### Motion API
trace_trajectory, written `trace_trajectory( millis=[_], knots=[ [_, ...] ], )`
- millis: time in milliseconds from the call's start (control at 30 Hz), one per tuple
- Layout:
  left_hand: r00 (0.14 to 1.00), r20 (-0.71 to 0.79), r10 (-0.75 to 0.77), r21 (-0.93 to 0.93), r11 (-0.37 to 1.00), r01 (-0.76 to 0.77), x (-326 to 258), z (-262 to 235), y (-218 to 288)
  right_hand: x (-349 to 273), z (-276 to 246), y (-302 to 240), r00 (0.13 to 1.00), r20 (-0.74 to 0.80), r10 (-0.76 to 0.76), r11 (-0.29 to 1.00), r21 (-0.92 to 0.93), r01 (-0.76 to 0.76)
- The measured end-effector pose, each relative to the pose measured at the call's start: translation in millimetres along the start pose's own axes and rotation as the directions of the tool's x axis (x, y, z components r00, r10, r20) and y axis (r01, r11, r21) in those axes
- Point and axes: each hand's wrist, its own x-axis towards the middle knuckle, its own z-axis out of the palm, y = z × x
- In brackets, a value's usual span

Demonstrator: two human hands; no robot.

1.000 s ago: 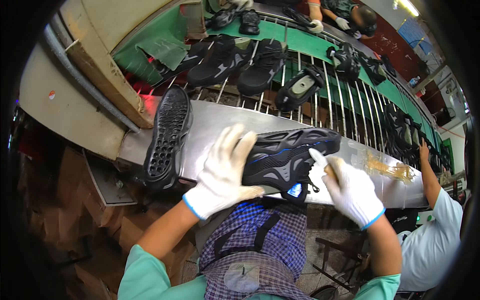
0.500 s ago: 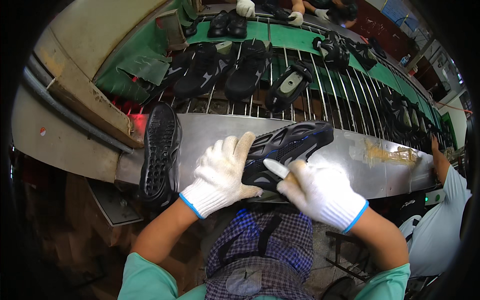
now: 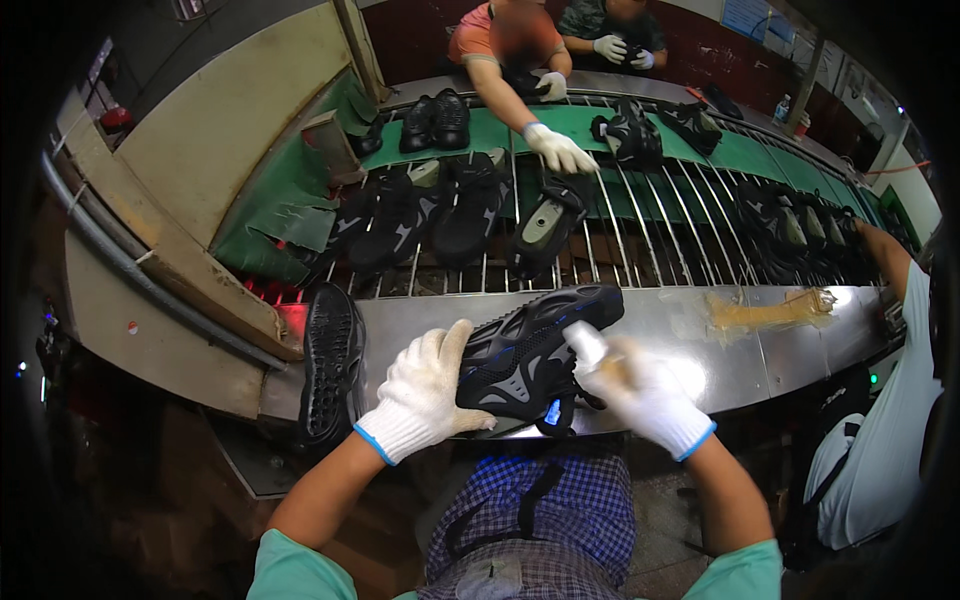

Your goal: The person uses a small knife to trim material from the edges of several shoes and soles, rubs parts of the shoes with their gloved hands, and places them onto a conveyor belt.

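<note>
A black sports shoe (image 3: 510,375) lies on its side at the bench edge, its grey-patterned upper toward me and its sole facing away. My left hand (image 3: 418,388), in a white knit glove, grips the shoe's left end, thumb below and fingers above. In my right hand (image 3: 650,395), gloved too and smeared by motion, is a short knife-like tool (image 3: 585,345) with a pale blade and tan handle. Its blade is close to the shoe's right part; whether it touches I cannot tell. Left of my left hand lies another black shoe (image 3: 332,365), studded sole up.
Beyond the metal bench (image 3: 660,330) runs a rod conveyor (image 3: 640,220) with several black shoes (image 3: 470,210). A co-worker's gloved hand (image 3: 560,150) reaches over it from the far side. Another person's arm (image 3: 890,260) is at the right. A wooden frame (image 3: 200,260) borders the left.
The view has tilted up. The shoe has rolled so more of its upper faces me, and the tool has moved along it to the right. A co-worker's hand now reaches over the conveyor.
</note>
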Motion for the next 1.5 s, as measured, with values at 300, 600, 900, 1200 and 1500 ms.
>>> trace_trajectory(
  millis=[300,600,900,1200,1500],
  knots=[
    [0.943,-0.134,0.303,0.092,0.952,-0.293,134,28,113,-33,66,112,0.776,-0.63,-0.042,0.973,-0.203,-0.112],
    [0.749,-0.537,0.389,-0.108,0.849,-0.518,51,-81,94,-34,54,140,0.839,-0.479,0.256,0.951,0.281,-0.13],
    [0.971,-0.183,-0.157,-0.302,0.948,0.096,-64,-5,-28,-14,79,59,0.96,-0.218,0.176,0.959,0.257,-0.118],
    [0.98,0.161,0.113,-0.193,0.978,-0.081,19,-22,-14,-18,36,-64,0.976,0.164,-0.143,0.989,-0.009,0.146],
    [0.969,0.176,0.174,-0.417,0.905,-0.086,29,-14,-38,-5,1,-60,0.976,0.201,-0.087,0.944,-0.297,0.145]
  ],
)
